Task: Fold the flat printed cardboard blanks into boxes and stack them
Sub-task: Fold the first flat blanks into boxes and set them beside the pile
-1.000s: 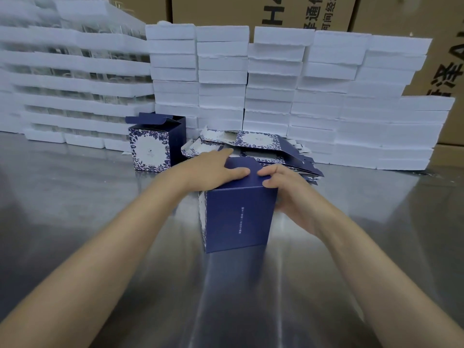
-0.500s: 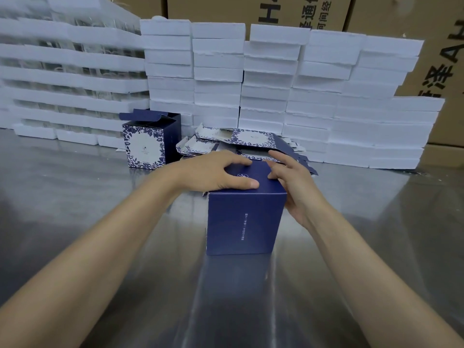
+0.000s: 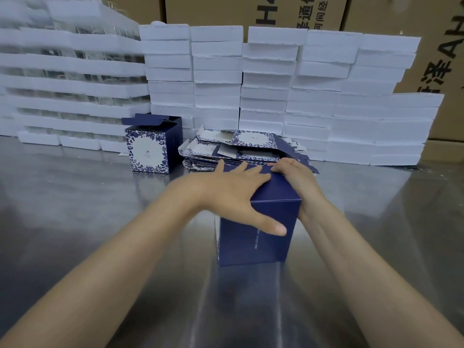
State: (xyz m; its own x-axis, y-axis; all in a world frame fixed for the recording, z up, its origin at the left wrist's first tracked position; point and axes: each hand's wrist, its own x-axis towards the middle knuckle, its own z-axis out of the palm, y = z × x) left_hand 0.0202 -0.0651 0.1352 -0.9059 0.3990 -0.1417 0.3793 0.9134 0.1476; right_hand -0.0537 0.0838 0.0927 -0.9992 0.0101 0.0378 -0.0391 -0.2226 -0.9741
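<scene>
A dark blue box (image 3: 253,244) stands upright on the steel table (image 3: 75,209) in front of me, its top closed. My left hand (image 3: 226,194) lies flat across the top with straight fingers, and its thumb reaches down the front face. My right hand (image 3: 293,177) wraps the box's far right corner, fingers curled over the top back edge and palm against the right side. Behind the hands lies a loose pile of flat printed blanks (image 3: 241,146). One folded box (image 3: 150,149) with a floral white panel stands to the left, lid flaps up.
White foam blocks (image 3: 301,84) are stacked in a wall along the back of the table. More white trays (image 3: 62,71) with clear items are piled at the back left. Brown printed cartons (image 3: 288,11) rise behind them.
The left hand has spread flat over the box top, thumb now down the front. The right hand has slid to the far right corner. The box's top flap is now pressed down.
</scene>
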